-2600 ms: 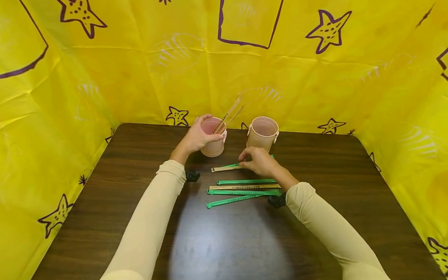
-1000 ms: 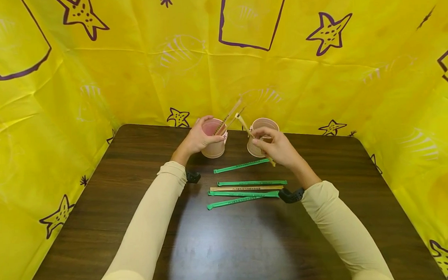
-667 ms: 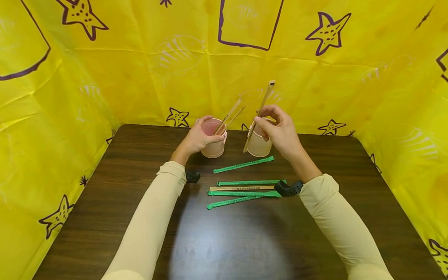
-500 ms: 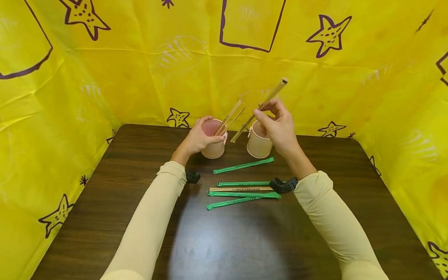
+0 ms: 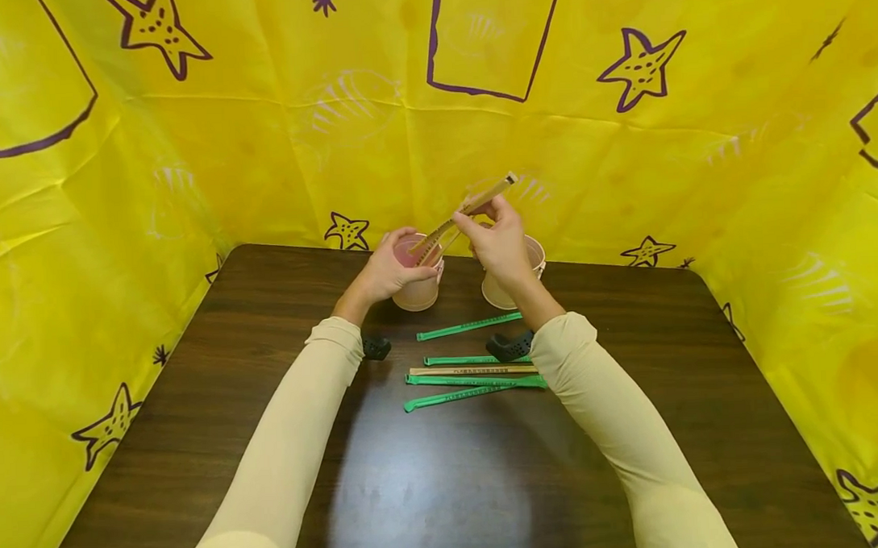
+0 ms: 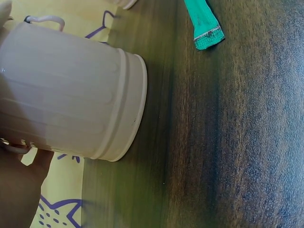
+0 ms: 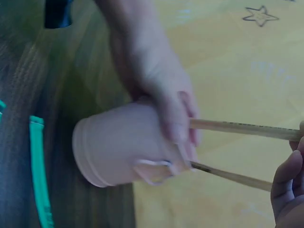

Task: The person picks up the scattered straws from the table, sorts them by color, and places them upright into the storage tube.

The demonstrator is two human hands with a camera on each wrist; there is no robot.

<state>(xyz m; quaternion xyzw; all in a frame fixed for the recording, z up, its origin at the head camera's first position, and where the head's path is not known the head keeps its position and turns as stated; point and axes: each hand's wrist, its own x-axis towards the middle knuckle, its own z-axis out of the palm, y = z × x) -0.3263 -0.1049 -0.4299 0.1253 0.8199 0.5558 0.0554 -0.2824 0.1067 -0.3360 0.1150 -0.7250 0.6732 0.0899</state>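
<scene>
Near the back edge, my left hand [image 5: 381, 272] grips the rim of a small pale pink bucket [image 5: 416, 297], its thumb on the near side. Two tan paper-wrapped straws [image 7: 237, 127] lean out of that bucket's mouth. My right hand [image 5: 505, 243] pinches another tan wrapped straw [image 5: 493, 193] between thumb and fingers; it slants, with its lower end over the left bucket's opening. Behind the right wrist stands a second pink bucket [image 5: 496, 292], partly covered by that hand. In the left wrist view the gripped bucket [image 6: 66, 95] shows upright on the tabletop, close up.
A green wrapped straw [image 5: 470, 327] lies before the buckets. Closer to me lie several more green straws [image 5: 454, 398] and a tan straw [image 5: 457, 371], their right ends partly behind the right sleeve. Yellow patterned cloth [image 5: 261, 167] hangs around the dark wooden table [image 5: 232, 378].
My right hand has picked up a tan straw from in front of the right bucket, raised and turned it, then carried it left over the left bucket. The left hand has stayed put.
</scene>
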